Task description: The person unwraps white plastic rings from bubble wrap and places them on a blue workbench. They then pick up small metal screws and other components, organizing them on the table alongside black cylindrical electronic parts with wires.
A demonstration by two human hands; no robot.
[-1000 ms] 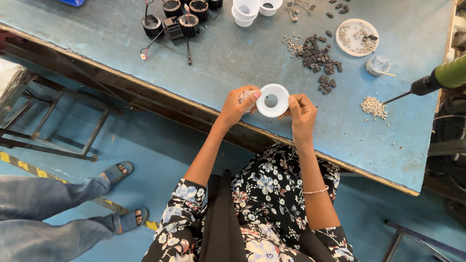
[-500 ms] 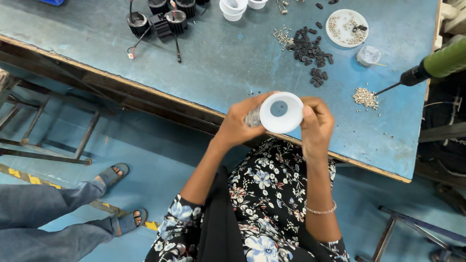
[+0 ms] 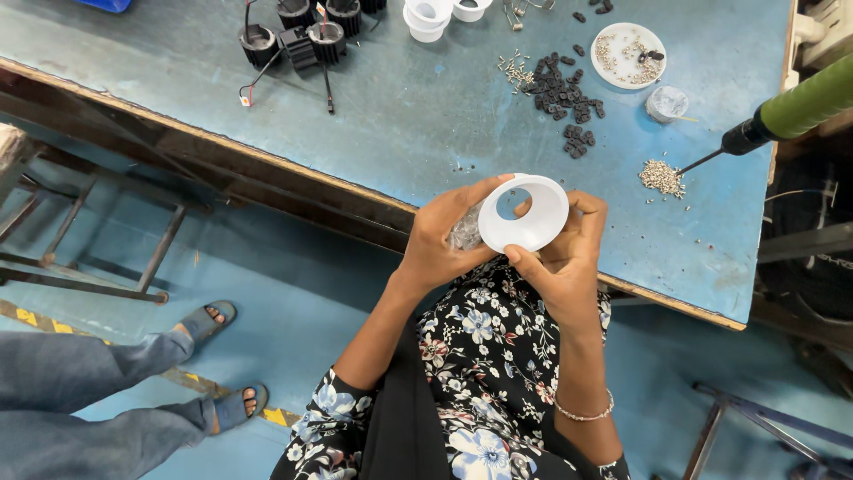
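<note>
One white ring (image 3: 524, 213) gripped by both hands: left hand (image 3: 444, 236) also clasps a clear wrapper (image 3: 466, 229), right hand (image 3: 564, 253) underneath. Tabletop (image 3: 400, 116) far: two white cups (image 3: 426, 16), one dish (image 3: 628, 55).

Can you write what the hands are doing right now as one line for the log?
left hand: grips round white plastic ring, crinkly clear wrap | right hand: supports ring | place: over blue workbench edge | nearby: green-handled screwdriver

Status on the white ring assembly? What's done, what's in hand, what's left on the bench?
Done: nothing clearly finished shows. In hand: both hands hold one white ring at the table edge, left hand also pinching a clear piece, right hand under it. Left: two white rings, black housings, loose black parts, screw pile, green screwdriver idle.
</note>
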